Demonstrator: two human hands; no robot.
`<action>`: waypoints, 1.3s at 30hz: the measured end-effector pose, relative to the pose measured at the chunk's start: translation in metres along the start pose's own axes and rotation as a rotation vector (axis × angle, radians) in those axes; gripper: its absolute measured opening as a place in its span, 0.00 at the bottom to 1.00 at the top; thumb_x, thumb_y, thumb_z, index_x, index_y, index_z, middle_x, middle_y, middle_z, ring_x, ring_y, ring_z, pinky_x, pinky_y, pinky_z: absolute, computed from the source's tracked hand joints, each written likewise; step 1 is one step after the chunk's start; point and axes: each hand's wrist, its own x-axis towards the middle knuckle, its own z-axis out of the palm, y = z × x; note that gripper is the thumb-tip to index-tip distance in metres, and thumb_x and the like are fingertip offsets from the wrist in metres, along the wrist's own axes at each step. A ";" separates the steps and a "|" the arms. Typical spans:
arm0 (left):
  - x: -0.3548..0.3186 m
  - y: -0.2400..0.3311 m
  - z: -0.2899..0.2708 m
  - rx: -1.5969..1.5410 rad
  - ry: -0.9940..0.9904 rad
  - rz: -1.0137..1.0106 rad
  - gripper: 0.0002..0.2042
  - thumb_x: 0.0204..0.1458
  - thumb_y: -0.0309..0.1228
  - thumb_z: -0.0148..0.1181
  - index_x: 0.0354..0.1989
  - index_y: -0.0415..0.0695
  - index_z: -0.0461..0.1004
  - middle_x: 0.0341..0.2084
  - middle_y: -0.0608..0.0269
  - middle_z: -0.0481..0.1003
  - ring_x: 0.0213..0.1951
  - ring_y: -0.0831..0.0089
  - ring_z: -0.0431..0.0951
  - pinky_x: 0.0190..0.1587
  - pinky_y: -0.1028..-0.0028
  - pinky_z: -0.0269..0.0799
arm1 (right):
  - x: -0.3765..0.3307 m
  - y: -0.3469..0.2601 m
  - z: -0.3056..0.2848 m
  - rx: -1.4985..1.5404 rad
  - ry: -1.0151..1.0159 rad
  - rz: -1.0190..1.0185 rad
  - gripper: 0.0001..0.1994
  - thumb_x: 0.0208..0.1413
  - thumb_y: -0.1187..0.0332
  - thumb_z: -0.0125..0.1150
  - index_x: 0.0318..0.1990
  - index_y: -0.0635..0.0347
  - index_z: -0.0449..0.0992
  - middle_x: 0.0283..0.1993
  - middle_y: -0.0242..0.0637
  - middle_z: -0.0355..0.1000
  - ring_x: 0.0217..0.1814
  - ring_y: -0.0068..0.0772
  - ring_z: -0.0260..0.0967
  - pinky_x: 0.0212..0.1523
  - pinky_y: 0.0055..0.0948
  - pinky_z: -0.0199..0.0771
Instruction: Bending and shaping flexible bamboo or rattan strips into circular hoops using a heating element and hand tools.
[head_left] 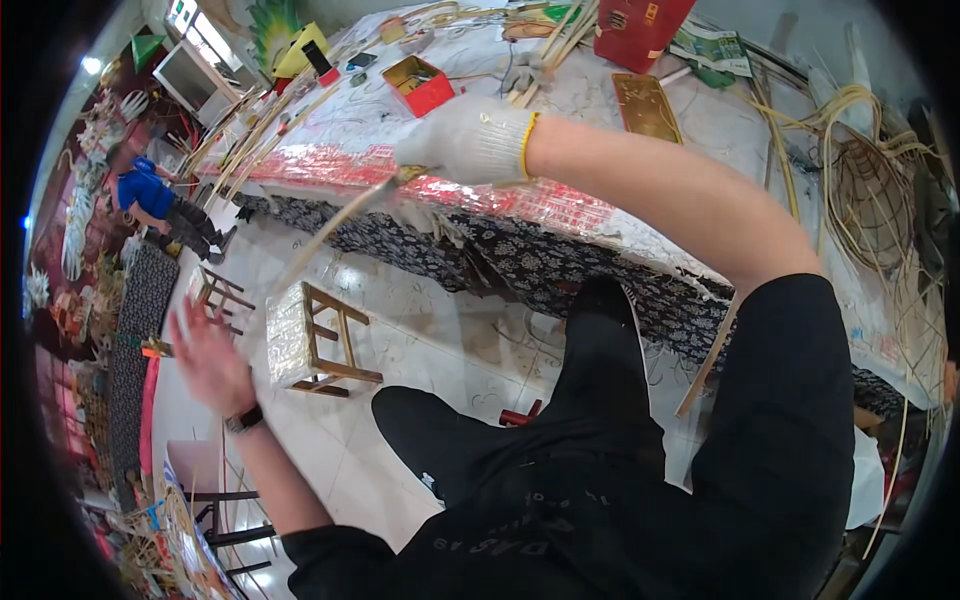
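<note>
My right hand [470, 140], in a pale knitted glove with a yellow cuff, is stretched across me over the near edge of the table. Its fingers are closed on a thin tan bamboo strip [340, 220], which slants down to the left and blurs towards its far end. Whether the glove also holds a tool is hidden. Away to the left, my bare left hand [212, 358] is raised with fingers spread, smeared by motion and holding nothing. A dark watch [244, 418] sits on that wrist. The strip's blurred end lies nearest to this hand.
A long white-and-red covered table [560, 205] holds a red box [418, 88], a gold tray [647, 108] and bamboo strips. A wooden stool [290, 335] stands below. Woven cane [868, 195] lies at right. Someone in a blue shirt [148, 188] stands far left.
</note>
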 end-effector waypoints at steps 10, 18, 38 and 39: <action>-0.055 -0.065 0.050 0.736 -0.826 -0.959 0.29 0.67 0.53 0.41 0.68 0.46 0.59 0.62 0.61 0.69 0.60 0.71 0.70 0.58 0.68 0.67 | -0.039 0.037 0.049 -0.153 -0.317 -0.220 0.09 0.49 0.73 0.58 0.39 0.50 0.76 0.33 0.39 0.75 0.38 0.49 0.77 0.36 0.46 0.76; -0.111 -0.184 0.123 0.296 -0.704 -1.150 0.17 0.70 0.46 0.40 0.53 0.47 0.66 0.21 0.74 0.62 0.19 0.83 0.61 0.21 0.82 0.55 | -0.048 0.021 0.060 -0.117 -0.419 -0.155 0.14 0.49 0.71 0.61 0.45 0.48 0.76 0.34 0.40 0.75 0.41 0.49 0.76 0.39 0.45 0.77; -0.132 -0.238 0.120 0.258 -0.443 -1.063 0.17 0.70 0.48 0.36 0.40 0.51 0.65 0.15 0.77 0.49 0.13 0.85 0.46 0.15 0.80 0.38 | -0.179 0.091 0.057 0.901 -0.235 1.088 0.14 0.69 0.56 0.47 0.39 0.56 0.73 0.22 0.24 0.62 0.20 0.15 0.60 0.21 0.21 0.63; -0.133 -0.240 0.119 0.254 -0.441 -1.066 0.17 0.70 0.48 0.36 0.40 0.51 0.65 0.15 0.77 0.49 0.13 0.85 0.46 0.15 0.80 0.38 | -0.179 0.093 0.061 0.823 -0.235 0.985 0.15 0.69 0.57 0.46 0.39 0.57 0.73 0.22 0.24 0.62 0.20 0.15 0.60 0.21 0.21 0.63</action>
